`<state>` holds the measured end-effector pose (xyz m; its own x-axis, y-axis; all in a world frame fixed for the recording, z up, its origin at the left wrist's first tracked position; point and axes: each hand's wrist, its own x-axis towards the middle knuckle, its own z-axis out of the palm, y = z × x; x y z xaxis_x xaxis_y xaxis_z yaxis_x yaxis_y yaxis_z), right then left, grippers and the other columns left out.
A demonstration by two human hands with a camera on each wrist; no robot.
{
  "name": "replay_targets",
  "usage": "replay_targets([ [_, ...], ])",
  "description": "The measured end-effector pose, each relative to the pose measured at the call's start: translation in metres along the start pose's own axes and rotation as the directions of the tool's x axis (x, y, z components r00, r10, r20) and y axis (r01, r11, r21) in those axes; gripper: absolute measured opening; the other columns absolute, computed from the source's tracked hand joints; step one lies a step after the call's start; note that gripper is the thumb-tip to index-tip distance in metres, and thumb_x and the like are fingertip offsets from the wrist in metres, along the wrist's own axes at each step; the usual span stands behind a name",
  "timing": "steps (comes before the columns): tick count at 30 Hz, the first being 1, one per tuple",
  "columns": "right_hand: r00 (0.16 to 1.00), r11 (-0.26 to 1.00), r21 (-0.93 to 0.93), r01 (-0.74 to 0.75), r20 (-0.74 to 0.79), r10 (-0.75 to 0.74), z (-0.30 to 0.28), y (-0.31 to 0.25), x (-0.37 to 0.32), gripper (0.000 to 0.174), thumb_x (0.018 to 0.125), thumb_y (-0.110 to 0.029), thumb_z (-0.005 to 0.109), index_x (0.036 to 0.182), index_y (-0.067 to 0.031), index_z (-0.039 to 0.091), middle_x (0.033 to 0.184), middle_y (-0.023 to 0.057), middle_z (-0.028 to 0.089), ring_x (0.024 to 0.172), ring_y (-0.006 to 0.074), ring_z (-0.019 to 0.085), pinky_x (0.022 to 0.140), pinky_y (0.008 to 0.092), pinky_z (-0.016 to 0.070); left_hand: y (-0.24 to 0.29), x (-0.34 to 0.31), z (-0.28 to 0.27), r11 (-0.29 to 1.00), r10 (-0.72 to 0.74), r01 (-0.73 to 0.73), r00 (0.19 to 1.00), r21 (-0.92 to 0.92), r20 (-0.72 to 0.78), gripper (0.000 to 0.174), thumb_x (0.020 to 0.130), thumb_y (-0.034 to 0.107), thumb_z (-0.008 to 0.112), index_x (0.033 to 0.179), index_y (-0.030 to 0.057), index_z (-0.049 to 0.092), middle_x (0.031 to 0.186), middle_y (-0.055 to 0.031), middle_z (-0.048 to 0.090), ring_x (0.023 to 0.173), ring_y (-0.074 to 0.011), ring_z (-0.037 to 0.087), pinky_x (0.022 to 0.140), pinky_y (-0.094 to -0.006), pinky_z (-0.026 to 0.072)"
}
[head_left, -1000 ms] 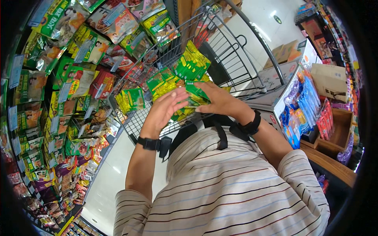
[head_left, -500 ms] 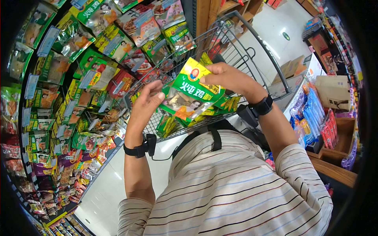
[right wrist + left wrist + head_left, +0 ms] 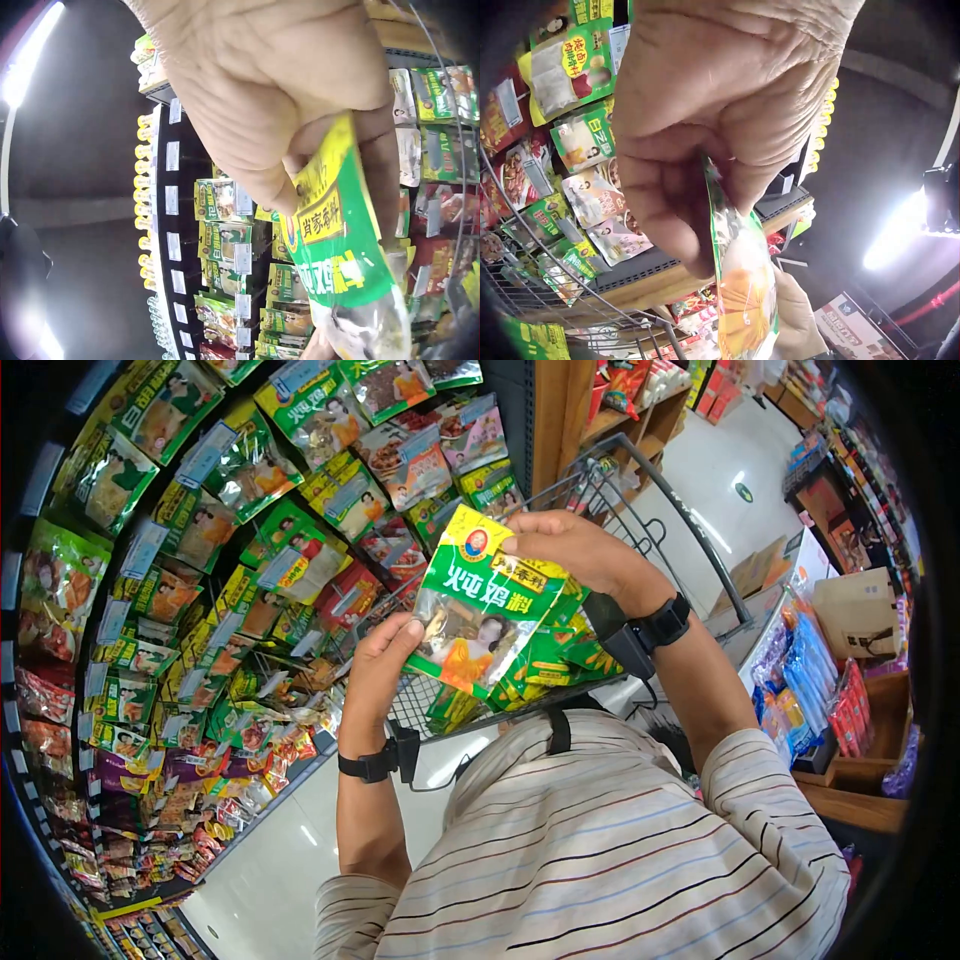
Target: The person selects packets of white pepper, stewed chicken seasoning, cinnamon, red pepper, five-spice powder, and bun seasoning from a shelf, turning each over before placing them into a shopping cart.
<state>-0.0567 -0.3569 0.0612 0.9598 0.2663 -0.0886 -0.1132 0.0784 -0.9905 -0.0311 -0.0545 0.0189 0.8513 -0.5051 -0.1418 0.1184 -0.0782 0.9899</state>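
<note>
A green and yellow seasoning packet (image 3: 490, 610) with a clear window is held up over the shopping cart (image 3: 420, 707), its printed front facing me. My right hand (image 3: 595, 560) pinches its top right corner between thumb and fingers. On its left edge, my left hand (image 3: 375, 660) grips with the thumb (image 3: 406, 632) on the front. Dried contents show through the window of the packet (image 3: 367, 322) in the right wrist view. The left wrist view shows the packet (image 3: 742, 292) nearly edge-on. Several more green and yellow packets (image 3: 565, 650) lie in the cart beneath.
A tall rack of hanging seasoning packets (image 3: 200, 660) runs along the left, with price tags (image 3: 147, 548) in front. A wooden shelf (image 3: 560, 420) stands behind the cart. At the right are blue bags (image 3: 800, 645), red packs (image 3: 848, 705) and a cardboard box (image 3: 855, 610).
Both hands were low over the packets in the cart. The right hand has lifted one packet, and the left hand has since taken hold of its left edge. The view has swung toward the rack.
</note>
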Motion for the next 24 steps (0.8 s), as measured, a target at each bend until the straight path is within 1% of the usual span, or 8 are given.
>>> replay_targets([
  [1,1.0,1.0,-0.003,0.018,-0.008,-0.018,-0.002,0.001,0.002,0.03,0.096,-0.026,0.062,0.114,-0.0021,0.064,0.105,-0.001,0.067,0.096,0.0046,0.06,0.081,0.0209,0.048,0.001,-0.002,0.001,0.998,-0.003,0.001,0.999,-0.06,-0.037,0.026,0.098,0.027,0.06,0.107,0.0041,0.068,0.089,0.0057,0.063,0.081,-0.0038,0.054,0.074,-0.0209,0.0425],
  [4,0.984,0.999,0.048,0.001,-0.179,0.008,0.004,-0.003,0.001,0.024,0.097,-0.029,0.061,0.104,-0.0071,0.064,0.097,0.0006,0.067,0.088,0.0077,0.063,0.08,0.0273,0.0525,0.001,-0.004,-0.005,0.995,0.035,-0.043,0.995,-0.087,-0.097,0.026,0.098,0.028,0.061,0.107,0.0041,0.068,0.09,0.0051,0.063,0.081,-0.004,0.055,0.073,-0.0208,0.0428],
  [5,0.991,0.99,0.143,-0.006,-0.129,0.025,0.004,-0.005,0.0,0.029,0.097,-0.032,0.061,0.108,-0.0056,0.062,0.096,0.0042,0.067,0.086,0.0132,0.066,0.076,0.0322,0.0563,0.004,-0.007,-0.003,0.99,0.025,-0.042,0.991,-0.132,-0.129,0.028,0.097,0.029,0.061,0.108,0.0039,0.068,0.092,0.0042,0.065,0.083,-0.0045,0.056,0.075,-0.021,0.0433],
  [9,0.997,0.973,0.232,-0.022,-0.069,0.039,0.013,-0.007,0.002,0.033,0.097,-0.032,0.061,0.105,-0.0006,0.06,0.097,0.0117,0.067,0.084,0.0218,0.069,0.073,0.0338,0.0589,0.0,-0.004,-0.006,0.97,0.079,-0.126,0.971,-0.207,-0.225,0.028,0.098,0.028,0.062,0.111,0.0033,0.067,0.097,0.0026,0.066,0.086,-0.0051,0.057,0.078,-0.0219,0.0444],
  [12,0.999,0.975,0.222,-0.013,-0.03,0.02,0.016,-0.002,0.006,0.032,0.097,-0.032,0.061,0.104,-0.0008,0.061,0.097,0.0113,0.067,0.084,0.0215,0.069,0.073,0.0332,0.0585,0.001,-0.002,-0.004,0.95,0.129,-0.197,0.953,-0.24,-0.273,0.028,0.098,0.027,0.061,0.112,0.003,0.067,0.099,0.0027,0.066,0.086,-0.0051,0.057,0.078,-0.0223,0.0448],
  [15,1.0,0.986,0.167,0.0,-0.029,0.004,0.025,-0.005,0.006,0.03,0.097,-0.029,0.06,0.107,-0.0005,0.061,0.096,0.0096,0.067,0.082,0.0186,0.068,0.074,0.0316,0.0577,0.008,-0.006,0.0,0.948,0.098,-0.177,0.953,-0.263,-0.286,0.028,0.098,0.026,0.061,0.113,0.0026,0.066,0.1,0.0023,0.066,0.087,-0.0052,0.057,0.078,-0.0222,0.0447],
  [18,0.999,0.988,0.148,0.034,-0.043,-0.028,0.025,-0.006,0.008,0.029,0.098,-0.028,0.06,0.108,-0.0002,0.062,0.094,0.008,0.066,0.08,0.0163,0.067,0.073,0.031,0.0574,0.008,-0.005,0.0,0.951,0.093,-0.171,0.953,-0.256,-0.288,0.029,0.096,0.028,0.065,0.114,0.0057,0.064,0.101,0.0018,0.066,0.087,-0.0069,0.061,0.069,-0.0224,0.0482],
  [24,0.995,0.99,0.119,0.074,-0.075,-0.065,0.023,-0.006,0.013,0.027,0.098,-0.026,0.059,0.108,-0.0014,0.061,0.09,0.0057,0.065,0.078,0.0149,0.065,0.072,0.0312,0.0572,0.006,-0.005,0.0,0.921,0.099,-0.184,0.963,-0.343,-0.251,0.025,0.097,0.025,0.063,0.113,0.0063,0.063,0.103,0.0015,0.065,0.087,-0.0073,0.061,0.072,-0.0227,0.0485],
])
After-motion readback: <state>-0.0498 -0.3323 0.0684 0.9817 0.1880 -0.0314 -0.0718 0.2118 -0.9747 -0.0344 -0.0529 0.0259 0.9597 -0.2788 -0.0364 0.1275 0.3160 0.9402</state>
